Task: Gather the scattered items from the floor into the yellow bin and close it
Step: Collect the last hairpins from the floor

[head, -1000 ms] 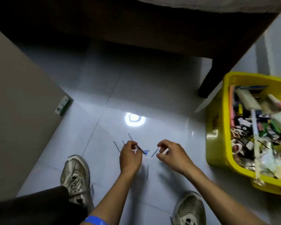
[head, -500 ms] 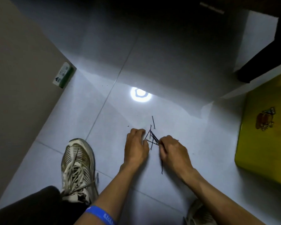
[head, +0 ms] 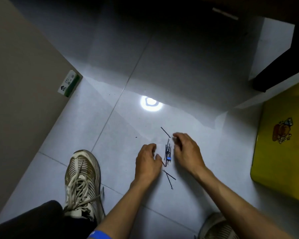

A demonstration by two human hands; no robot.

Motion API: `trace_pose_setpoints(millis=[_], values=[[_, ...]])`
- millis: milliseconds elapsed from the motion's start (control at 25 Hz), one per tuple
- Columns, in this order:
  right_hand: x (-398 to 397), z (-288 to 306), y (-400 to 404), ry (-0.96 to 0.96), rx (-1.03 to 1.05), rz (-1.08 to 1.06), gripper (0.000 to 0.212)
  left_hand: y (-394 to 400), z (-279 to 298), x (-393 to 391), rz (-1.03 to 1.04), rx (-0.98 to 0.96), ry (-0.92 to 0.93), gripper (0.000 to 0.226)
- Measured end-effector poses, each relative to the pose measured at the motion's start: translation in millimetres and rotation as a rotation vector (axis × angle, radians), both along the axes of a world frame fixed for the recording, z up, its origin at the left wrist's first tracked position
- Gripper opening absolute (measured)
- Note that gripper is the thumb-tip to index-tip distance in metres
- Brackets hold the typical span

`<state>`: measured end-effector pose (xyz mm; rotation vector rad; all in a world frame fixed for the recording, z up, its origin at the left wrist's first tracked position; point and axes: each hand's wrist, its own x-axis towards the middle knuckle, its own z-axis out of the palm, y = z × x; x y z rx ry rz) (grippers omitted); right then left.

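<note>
Several black hairpins (head: pixel 167 150) lie in a small heap on the grey floor tiles, with a tiny blue clip (head: pixel 169 158) at the heap's near end. One stray pin (head: pixel 165 132) lies just beyond the heap, and two more crossed pins (head: pixel 169 176) lie nearer me. My left hand (head: pixel 148 161) rests on the floor left of the heap, fingers loosely curled, gripping nothing I can see. My right hand (head: pixel 186 150) hovers right of the heap with its fingers spread and bent down. The yellow bin (head: pixel 283 161) stands at the right edge; only its outer wall with a cartoon sticker shows.
A green and white box (head: pixel 68 86) lies against the brown panel on the left. My left shoe (head: pixel 82 180) stands left of my hands, my right shoe (head: pixel 217 228) at the bottom edge. A dark furniture leg (head: pixel 280 69) slants behind the bin. A lamp glare (head: pixel 150 103) shines on the tiles.
The scattered pins have been drawn together into one heap. Both hands have since moved apart from it, leaving the pins on the floor. The view tilted down, so the bin's contents left the frame.
</note>
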<state>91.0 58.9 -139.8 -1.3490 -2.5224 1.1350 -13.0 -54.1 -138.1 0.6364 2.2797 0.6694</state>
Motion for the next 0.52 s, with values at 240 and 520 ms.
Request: trace_pose_setpoints(millis=[240,520], values=[[-20.7,2.1,21.9,-0.184,0.100,0.528,0.022,-23.0,-4.4,7.8,-0.520,-0.068,0.099,0.091],[49.2,-2.8,-20.1,-0.094,-0.028,0.222,0.023,-22.0,-11.1,18.8,-0.365,0.067,0.159,0.040]])
